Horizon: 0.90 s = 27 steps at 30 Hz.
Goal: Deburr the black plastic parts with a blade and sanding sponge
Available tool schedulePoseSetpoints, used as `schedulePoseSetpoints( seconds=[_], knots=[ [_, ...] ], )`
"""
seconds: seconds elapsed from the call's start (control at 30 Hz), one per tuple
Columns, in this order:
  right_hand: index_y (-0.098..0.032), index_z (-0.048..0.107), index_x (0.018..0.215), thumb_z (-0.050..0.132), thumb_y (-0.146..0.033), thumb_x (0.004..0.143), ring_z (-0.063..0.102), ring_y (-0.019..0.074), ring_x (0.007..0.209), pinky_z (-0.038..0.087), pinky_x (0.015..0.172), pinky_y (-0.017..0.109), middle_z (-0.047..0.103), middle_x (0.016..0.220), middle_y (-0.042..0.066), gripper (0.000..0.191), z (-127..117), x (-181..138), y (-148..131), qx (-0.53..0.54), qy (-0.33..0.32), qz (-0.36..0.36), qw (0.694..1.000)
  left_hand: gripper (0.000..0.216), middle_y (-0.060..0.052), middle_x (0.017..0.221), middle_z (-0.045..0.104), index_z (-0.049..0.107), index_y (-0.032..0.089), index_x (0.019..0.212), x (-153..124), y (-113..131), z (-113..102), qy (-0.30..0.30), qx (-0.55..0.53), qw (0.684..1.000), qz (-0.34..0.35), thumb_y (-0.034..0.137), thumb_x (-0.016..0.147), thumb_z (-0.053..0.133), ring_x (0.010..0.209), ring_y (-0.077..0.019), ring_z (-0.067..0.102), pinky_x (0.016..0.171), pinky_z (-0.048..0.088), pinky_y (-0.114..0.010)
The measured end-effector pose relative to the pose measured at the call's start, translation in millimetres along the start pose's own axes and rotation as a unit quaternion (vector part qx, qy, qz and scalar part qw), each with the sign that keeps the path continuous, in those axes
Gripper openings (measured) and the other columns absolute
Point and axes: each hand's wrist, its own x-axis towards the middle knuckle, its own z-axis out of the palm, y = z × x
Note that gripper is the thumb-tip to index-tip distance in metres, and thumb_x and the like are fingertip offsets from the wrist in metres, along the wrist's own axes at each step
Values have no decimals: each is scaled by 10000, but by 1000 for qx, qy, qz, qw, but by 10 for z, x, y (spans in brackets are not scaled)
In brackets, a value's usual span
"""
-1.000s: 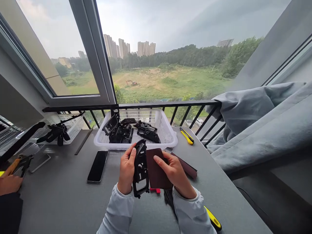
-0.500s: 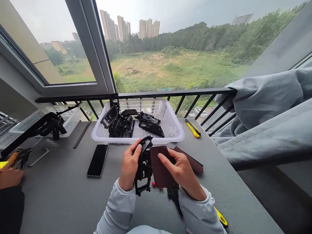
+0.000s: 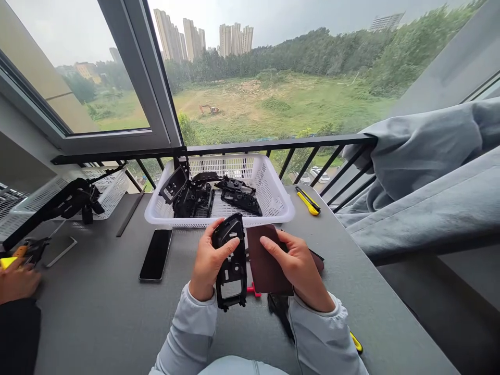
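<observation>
My left hand [image 3: 209,263] is closed around a black plastic frame part [image 3: 232,265], held upright over the dark grey table [image 3: 97,312]. Beside it, my right hand [image 3: 299,268] grips a dark brown sheet of sandpaper [image 3: 265,260], thumb on top, its edge close against the part. A second brown sheet [image 3: 317,260] lies under my right hand. A small red piece [image 3: 253,291] shows below the sandpaper.
A white basket [image 3: 273,200] with several black parts stands behind my hands. A black phone [image 3: 156,253] lies left, a yellow knife [image 3: 308,200] back right, another yellow tool [image 3: 354,342] by my right sleeve. Another person's hand [image 3: 17,281] and a second basket [image 3: 111,192] are far left. Grey cloth [image 3: 425,172] drapes right.
My left hand has turned the black part so its face shows more, and shifted its fingers over the top. The sandpaper has moved slightly right. The view tilted down.
</observation>
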Motion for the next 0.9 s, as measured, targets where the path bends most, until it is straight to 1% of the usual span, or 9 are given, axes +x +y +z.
schedulePoseSetpoints(
  seconds=[0.13,0.33,0.37,0.5,0.53,0.63,0.67,0.8,0.9],
  knots=[
    [-166,711,783,618,-450,791,605,182,649,481,531,247,700,741,29,299,-13,-8,-4,-17,2,-14,1000,580,-23,934,701,585,215,1101,-5,-3,22,8,8,1000,4,294,598,863,789,-153,660,715,522,-253],
    [-164,704,810,575,-414,840,565,165,616,475,554,257,678,714,30,283,46,-27,-6,-53,-89,-71,992,529,-32,914,692,596,193,1056,6,1,40,57,32,997,26,423,638,822,736,-145,640,675,502,-253],
    [-162,692,775,572,-405,844,545,155,599,465,551,252,661,683,24,279,53,-23,4,-70,-81,-83,991,530,-36,916,691,598,188,1057,6,2,40,65,38,997,31,440,644,813,733,-144,638,674,500,-254],
    [-169,632,656,582,-403,842,487,132,566,428,531,236,591,594,0,303,56,-15,34,-121,9,-114,986,517,-43,932,694,602,188,1063,-3,7,44,71,48,996,31,460,667,791,752,-150,643,692,502,-261],
    [-170,643,674,580,-404,845,498,136,574,433,536,238,603,608,4,297,58,-18,35,-117,2,-115,987,509,-42,937,693,604,189,1063,-6,7,47,69,49,996,32,457,671,789,758,-149,644,697,502,-259],
    [-163,683,765,567,-393,855,541,154,608,456,563,248,654,667,18,273,72,-27,30,-99,-63,-108,987,516,-38,927,687,595,188,1066,-7,10,48,64,50,996,29,438,664,800,739,-142,637,679,505,-254],
    [-160,685,767,566,-391,853,540,154,606,454,560,248,654,664,18,273,74,-26,29,-102,-63,-107,987,526,-37,921,685,588,187,1066,-5,16,46,60,44,997,26,428,654,810,733,-141,637,671,507,-252],
    [-163,667,735,574,-400,840,526,152,619,440,566,246,639,668,12,276,2,0,34,-118,37,-101,987,617,-18,923,682,546,211,1094,-3,71,18,46,14,999,21,349,583,863,767,-149,653,658,508,-238],
    [-166,664,767,567,-406,844,548,167,668,445,582,252,653,731,17,271,-108,19,40,-114,57,-85,988,678,7,909,676,516,239,1133,-16,119,0,40,9,999,21,296,561,876,751,-143,655,630,499,-222]
  ],
)
